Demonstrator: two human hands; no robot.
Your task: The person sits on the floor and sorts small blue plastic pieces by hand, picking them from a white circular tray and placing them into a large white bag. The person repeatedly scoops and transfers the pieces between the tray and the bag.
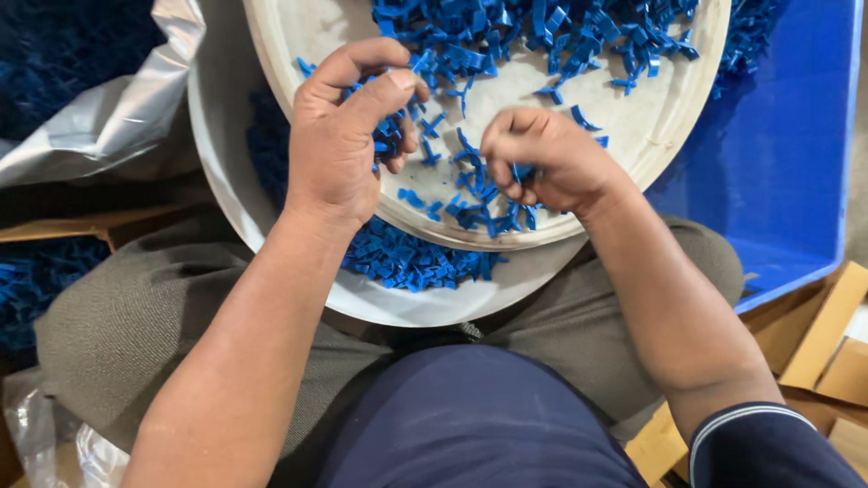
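- The small blue plastic pieces (470,203) lie in a loose heap on a round white tray (651,126). Most of them sit at the far side of the tray, and a thinner bunch lies near the front rim, right under the hands.
- The left hand (339,136) is curled up over the tray. Its thumb and first finger are pinched on one blue piece, and more blue pieces are tucked in its palm.
- The right hand (542,163) is almost closed, knuckles up. Its fingertips are down in the heap and pinch a few blue pieces.
- To do this well, I think it helps to pick up only one or two pieces at a time, hold them by the tips of the fingers, and keep both hands low over the tray so nothing drops off the edge.
- Under the tray sits a bigger white tub (226,181) on the person's lap. It has more blue pieces in it, seen below the tray's front rim.
- A blue crate (796,181) stands to the right, touching the tub.
- A shiny silver bag (108,126) lies to the left, with more blue pieces near it.
- Brown cardboard (823,343) shows at the lower right.
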